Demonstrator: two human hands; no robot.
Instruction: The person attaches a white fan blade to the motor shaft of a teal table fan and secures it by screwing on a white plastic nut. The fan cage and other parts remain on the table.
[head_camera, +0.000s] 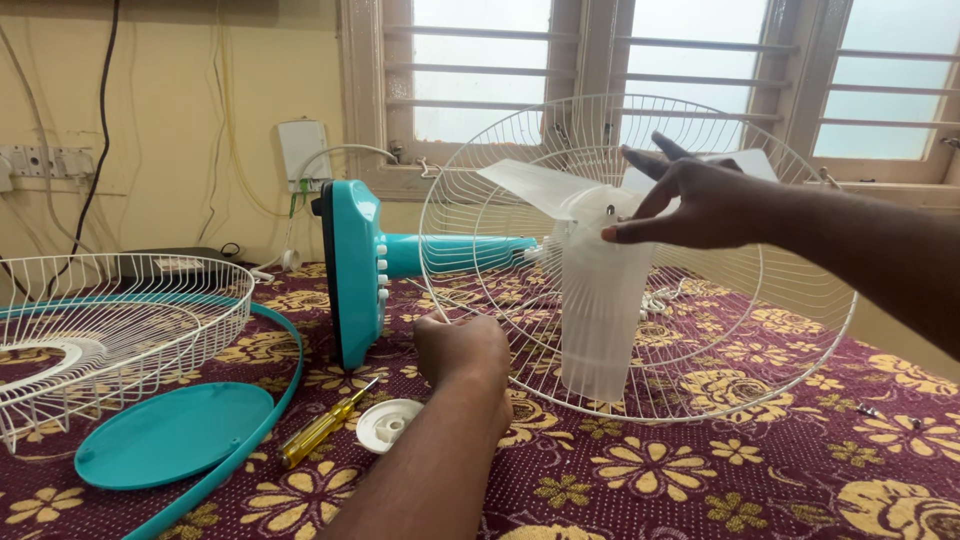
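Fan guard (720, 330), a white wire cage, is stood on edge at centre on the floral tabletop (760, 470). Its rim at 8 o'clock is gripped by the closed left hand (462, 352). The translucent blade (600, 300) is apparently touched by the right hand (700, 205), fingers spread.

Translucent plastic blades (596, 300), white wire guard (760, 340), woven floral cloth (700, 470)

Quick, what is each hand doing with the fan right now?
Left hand: closed, gripping the white wire guard at its rim.
Right hand: open, fingers spread on the hub of the clear blades.
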